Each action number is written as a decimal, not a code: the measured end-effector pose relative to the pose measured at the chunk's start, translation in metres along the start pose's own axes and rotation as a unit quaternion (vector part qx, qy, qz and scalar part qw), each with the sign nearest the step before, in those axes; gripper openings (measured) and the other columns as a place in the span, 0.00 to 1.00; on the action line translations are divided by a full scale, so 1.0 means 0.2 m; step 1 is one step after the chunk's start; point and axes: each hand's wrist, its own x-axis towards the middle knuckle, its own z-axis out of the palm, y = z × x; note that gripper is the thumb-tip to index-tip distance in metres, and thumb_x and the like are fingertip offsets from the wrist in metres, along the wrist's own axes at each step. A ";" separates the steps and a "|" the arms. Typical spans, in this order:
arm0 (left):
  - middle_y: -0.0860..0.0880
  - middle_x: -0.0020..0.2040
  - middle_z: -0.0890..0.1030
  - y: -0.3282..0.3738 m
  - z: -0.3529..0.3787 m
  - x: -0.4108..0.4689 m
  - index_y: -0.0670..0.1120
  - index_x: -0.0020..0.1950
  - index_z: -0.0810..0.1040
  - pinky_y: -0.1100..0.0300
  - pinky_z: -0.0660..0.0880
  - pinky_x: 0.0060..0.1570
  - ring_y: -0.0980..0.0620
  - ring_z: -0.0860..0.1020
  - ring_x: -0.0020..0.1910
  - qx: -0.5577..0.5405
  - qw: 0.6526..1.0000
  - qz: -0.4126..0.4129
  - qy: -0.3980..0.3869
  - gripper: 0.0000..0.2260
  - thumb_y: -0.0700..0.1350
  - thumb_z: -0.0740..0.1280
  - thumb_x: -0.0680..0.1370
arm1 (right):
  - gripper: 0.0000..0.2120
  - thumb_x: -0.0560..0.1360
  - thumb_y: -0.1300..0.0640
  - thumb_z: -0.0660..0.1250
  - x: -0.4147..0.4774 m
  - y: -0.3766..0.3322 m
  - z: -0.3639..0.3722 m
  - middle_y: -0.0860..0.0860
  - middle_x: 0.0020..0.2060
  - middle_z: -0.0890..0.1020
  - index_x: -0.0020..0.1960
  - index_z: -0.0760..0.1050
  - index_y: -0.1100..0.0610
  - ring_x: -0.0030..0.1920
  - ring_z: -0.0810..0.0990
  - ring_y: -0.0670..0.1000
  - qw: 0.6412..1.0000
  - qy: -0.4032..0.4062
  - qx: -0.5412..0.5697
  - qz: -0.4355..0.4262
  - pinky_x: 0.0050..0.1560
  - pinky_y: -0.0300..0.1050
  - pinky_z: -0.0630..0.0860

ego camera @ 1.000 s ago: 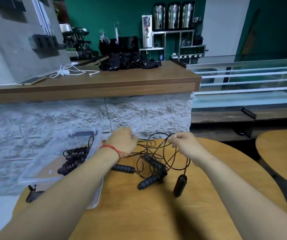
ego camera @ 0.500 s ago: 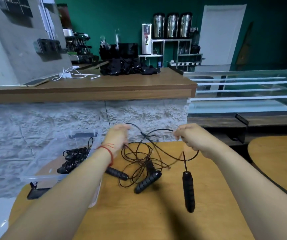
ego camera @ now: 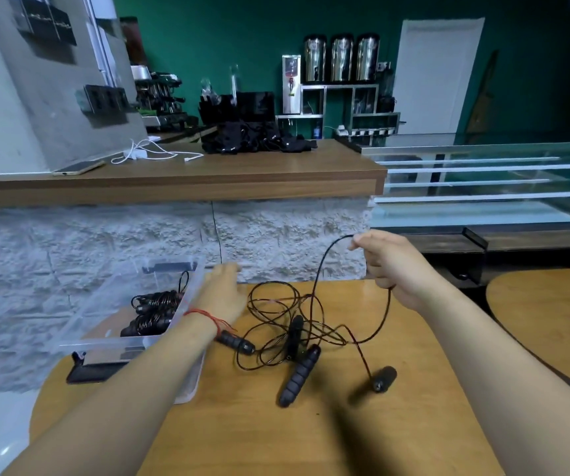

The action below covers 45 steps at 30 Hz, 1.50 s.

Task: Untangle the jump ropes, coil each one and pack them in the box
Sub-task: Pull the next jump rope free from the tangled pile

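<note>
My right hand (ego camera: 393, 266) is raised above the round wooden table (ego camera: 276, 427), its fingers curled tight on a thin black cord (ego camera: 318, 269) that arcs from my fingertips down into the tangle of jump ropes (ego camera: 276, 317) lying in the middle of the table. A second stretch of the same cord leaves the underside of that fist, loops low and runs to a black handle (ego camera: 385, 378) near the table's right side; it is blurred, and I cannot tell whether it rests on the wood or hangs just above it. Three more handles lie in the tangle: one (ego camera: 238, 343) just under my left wrist, one (ego camera: 295, 333) in the knot, and a ribbed one (ego camera: 300, 376) pointing toward me. My left hand (ego camera: 223, 293) is well apart from the right, its fingers stretched out and blurred, holding nothing that I can see, between the tangle and the clear plastic box (ego camera: 104, 340). A red string (ego camera: 204, 316) circles that wrist. The box sits at the table's left edge with coiled ropes (ego camera: 154, 310) already inside.
</note>
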 end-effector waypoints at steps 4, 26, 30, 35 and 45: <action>0.58 0.72 0.73 0.36 0.01 -0.18 0.54 0.77 0.70 0.60 0.68 0.70 0.60 0.72 0.70 -0.187 0.967 0.138 -0.101 0.22 0.51 0.68 0.84 | 0.14 0.85 0.45 0.66 -0.04 -0.09 0.10 0.47 0.32 0.62 0.56 0.84 0.54 0.29 0.58 0.47 0.998 -0.040 -0.022 -0.039 0.30 0.42 0.54; 0.50 0.29 0.72 0.44 0.12 -0.28 0.47 0.55 0.85 0.61 0.73 0.27 0.58 0.69 0.25 -0.421 0.901 0.038 -0.097 0.14 0.50 0.61 0.88 | 0.43 0.76 0.29 0.67 -0.35 0.39 0.32 0.50 0.76 0.73 0.83 0.58 0.48 0.71 0.74 0.53 0.980 -0.013 -0.174 0.096 0.70 0.53 0.71; 0.51 0.30 0.73 0.40 0.16 -0.25 0.49 0.56 0.84 0.59 0.73 0.27 0.56 0.69 0.27 -0.474 0.875 0.035 -0.092 0.14 0.49 0.59 0.88 | 0.24 0.81 0.32 0.62 -0.46 0.73 0.41 0.45 0.58 0.82 0.69 0.72 0.46 0.56 0.81 0.51 0.935 -0.119 -0.289 0.169 0.55 0.45 0.73; 0.48 0.38 0.79 0.31 0.25 -0.20 0.47 0.61 0.80 0.57 0.77 0.32 0.55 0.73 0.24 -0.407 0.910 -0.062 -0.044 0.14 0.53 0.59 0.88 | 0.21 0.87 0.44 0.57 -0.44 0.76 0.45 0.45 0.28 0.79 0.42 0.80 0.52 0.32 0.76 0.49 0.972 -0.027 -0.202 0.118 0.38 0.47 0.72; 0.61 0.56 0.80 0.17 0.31 -0.42 0.58 0.63 0.77 0.66 0.77 0.55 0.65 0.79 0.54 -0.209 0.975 0.064 0.025 0.09 0.47 0.65 0.84 | 0.15 0.81 0.53 0.59 -0.39 0.77 0.41 0.43 0.28 0.68 0.40 0.79 0.51 0.27 0.63 0.41 0.981 0.054 0.044 0.182 0.28 0.36 0.59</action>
